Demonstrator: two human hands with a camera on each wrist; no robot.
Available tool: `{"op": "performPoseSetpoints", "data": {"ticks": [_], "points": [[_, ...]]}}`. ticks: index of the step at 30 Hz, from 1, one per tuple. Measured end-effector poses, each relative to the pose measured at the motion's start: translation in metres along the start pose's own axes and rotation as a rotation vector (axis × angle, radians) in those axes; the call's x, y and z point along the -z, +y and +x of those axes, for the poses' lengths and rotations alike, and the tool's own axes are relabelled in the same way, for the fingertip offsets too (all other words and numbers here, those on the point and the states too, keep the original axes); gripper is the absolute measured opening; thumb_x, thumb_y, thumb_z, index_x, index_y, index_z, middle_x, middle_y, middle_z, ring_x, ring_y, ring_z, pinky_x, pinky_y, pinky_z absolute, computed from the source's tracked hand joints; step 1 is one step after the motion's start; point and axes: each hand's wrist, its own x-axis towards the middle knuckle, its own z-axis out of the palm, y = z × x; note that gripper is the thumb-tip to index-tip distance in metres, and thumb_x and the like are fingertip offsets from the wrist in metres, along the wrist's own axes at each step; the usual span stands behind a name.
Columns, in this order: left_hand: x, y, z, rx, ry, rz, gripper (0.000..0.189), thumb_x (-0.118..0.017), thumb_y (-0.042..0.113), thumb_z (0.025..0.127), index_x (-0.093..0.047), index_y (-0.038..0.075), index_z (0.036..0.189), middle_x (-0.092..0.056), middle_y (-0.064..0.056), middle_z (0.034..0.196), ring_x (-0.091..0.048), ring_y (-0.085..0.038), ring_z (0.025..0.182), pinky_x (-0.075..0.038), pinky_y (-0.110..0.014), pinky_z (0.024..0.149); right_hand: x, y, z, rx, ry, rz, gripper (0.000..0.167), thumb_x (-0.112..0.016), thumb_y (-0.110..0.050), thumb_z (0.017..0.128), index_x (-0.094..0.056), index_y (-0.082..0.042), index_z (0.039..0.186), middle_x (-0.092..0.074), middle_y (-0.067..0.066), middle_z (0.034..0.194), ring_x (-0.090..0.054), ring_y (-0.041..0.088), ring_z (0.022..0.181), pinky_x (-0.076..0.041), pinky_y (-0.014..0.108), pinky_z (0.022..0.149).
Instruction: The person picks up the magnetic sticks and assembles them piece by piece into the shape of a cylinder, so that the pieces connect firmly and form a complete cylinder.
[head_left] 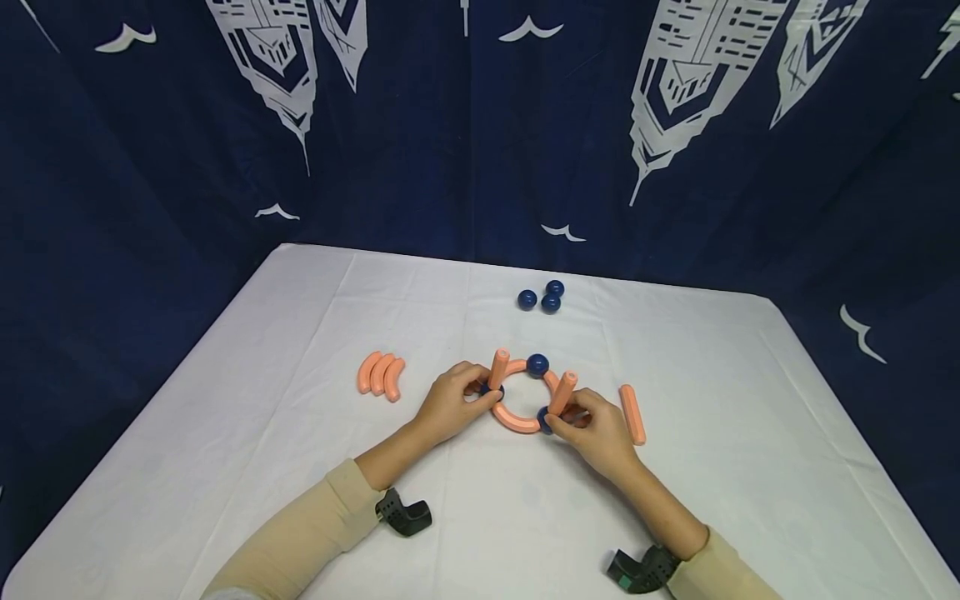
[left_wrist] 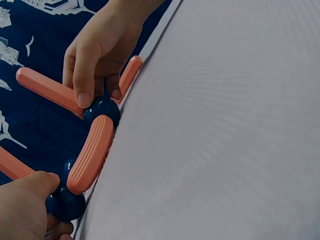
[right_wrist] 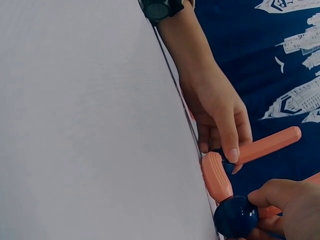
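Note:
A ring of curved orange pieces point(head_left: 516, 422) joined by dark blue balls lies mid-table in the head view. My left hand point(head_left: 455, 403) pinches its left ball point(left_wrist: 68, 205), fingers partly covering it. On the ring's near right side, my right hand point(head_left: 598, 427) grips another ball point(right_wrist: 235, 216) between thumb and fingers. From the left ball rises a straight orange stick point(head_left: 499, 369); a second stick point(head_left: 562, 393) stands tilted on the right ball. The far ball point(head_left: 537, 365) of the ring is untouched.
Three loose curved pieces point(head_left: 381, 375) lie side by side to the left. A loose straight stick point(head_left: 633, 414) rests just right of my right hand. Three blue balls point(head_left: 551, 303) sit near the back of the white-covered table point(head_left: 225, 467), before a dark blue curtain point(head_left: 420, 167).

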Motion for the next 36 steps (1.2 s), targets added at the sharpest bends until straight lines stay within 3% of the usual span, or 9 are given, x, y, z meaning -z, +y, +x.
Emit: {"op": "performPoseSetpoints", "data": {"ticks": [12, 22, 32, 36], "points": [[-0.001, -0.002, -0.001, 0.002, -0.002, 0.016, 0.016, -0.074, 0.018, 0.088, -0.07, 0.009, 0.1, -0.061, -0.002, 0.09, -0.056, -0.014, 0.078, -0.048, -0.028, 0.071, -0.004, -0.001, -0.002, 0.013, -0.002, 0.018, 0.017, -0.081, -0.005, 0.078, -0.068, -0.004, 0.09, -0.061, 0.0, 0.083, -0.06, 0.018, 0.074, -0.051, 0.024, 0.064], [-0.002, -0.001, 0.0, 0.044, 0.034, 0.066, 0.028, -0.072, 0.018, 0.089, -0.065, 0.003, 0.112, -0.061, -0.007, 0.094, -0.061, -0.018, 0.084, -0.051, -0.029, 0.074, -0.009, -0.005, -0.007, 0.036, -0.034, 0.071, 0.019, -0.082, -0.005, 0.077, -0.068, -0.006, 0.091, -0.06, 0.0, 0.085, -0.06, 0.018, 0.074, -0.051, 0.024, 0.063], [-0.003, -0.004, 0.0, 0.015, 0.093, 0.084, 0.022, -0.074, 0.015, 0.087, -0.068, 0.003, 0.104, -0.06, -0.006, 0.091, -0.06, -0.017, 0.081, -0.051, -0.028, 0.072, -0.012, -0.009, -0.009, 0.073, -0.053, 0.059, 0.02, -0.082, -0.004, 0.075, -0.068, -0.008, 0.089, -0.06, -0.001, 0.083, -0.059, 0.015, 0.072, -0.051, 0.025, 0.062], [-0.003, -0.003, 0.001, 0.034, 0.095, 0.084, 0.021, -0.074, 0.015, 0.087, -0.07, 0.003, 0.104, -0.062, -0.006, 0.093, -0.061, -0.016, 0.082, -0.051, -0.029, 0.073, -0.014, -0.012, -0.011, 0.085, -0.069, 0.07, 0.02, -0.082, -0.003, 0.075, -0.067, -0.009, 0.088, -0.06, -0.001, 0.083, -0.059, 0.015, 0.071, -0.05, 0.024, 0.061]]}}
